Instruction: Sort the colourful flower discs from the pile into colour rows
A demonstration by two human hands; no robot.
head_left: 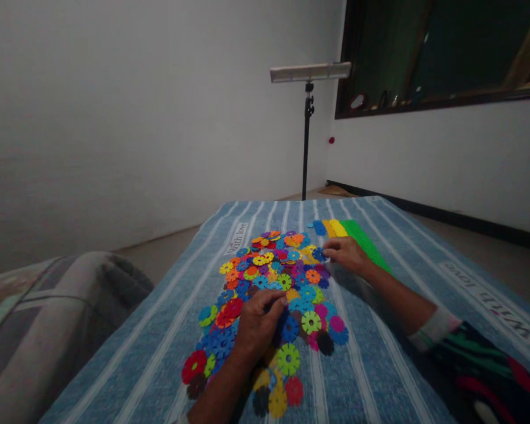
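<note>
A heap of coloured plastic snowflake discs (269, 294) lies spread on a blue striped blanket (380, 365). My left hand (258, 327) rests on the near part of the heap with its fingers curled; what they pinch is hidden. My right hand (347, 253) reaches to the heap's far right edge, fingertips closed on a blue disc (319, 254). Just behind that hand a row of joined discs (348, 232) runs from blue through orange and yellow to green.
A dark light stand (308, 135) with a white bar on top stands behind the blanket against the white wall. A dark-framed window (441, 53) is at the upper right. A grey cushion or bundle (57, 318) lies at the left. Bare floor surrounds the blanket.
</note>
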